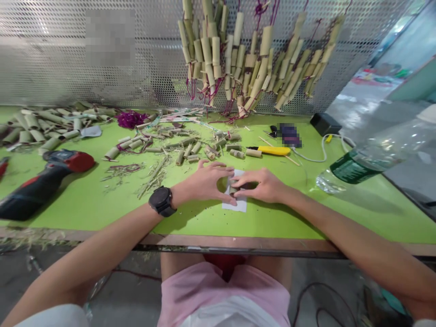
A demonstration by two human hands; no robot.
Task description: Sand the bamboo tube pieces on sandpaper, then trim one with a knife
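A white slip of paper [241, 206] lies on the green table top near its front edge. On it sits a short piece of bamboo [232, 190], partly covered by fingers. My right hand [264, 186] grips this piece between thumb and fingertips from the right. From the left, my left hand [207, 181] curves around the paper with thumb and fingers apart; its thumb tip rests on the paper close to the bamboo. A black watch [161, 201] is on my left wrist.
Behind my hands lie cut bamboo pieces [195, 147] and a yellow utility knife [274, 150]. A power drill [51, 177] is at left, a plastic bottle [357, 165] at right. Strung bamboo tubes [262, 72] hang on the perforated metal panel [61, 81].
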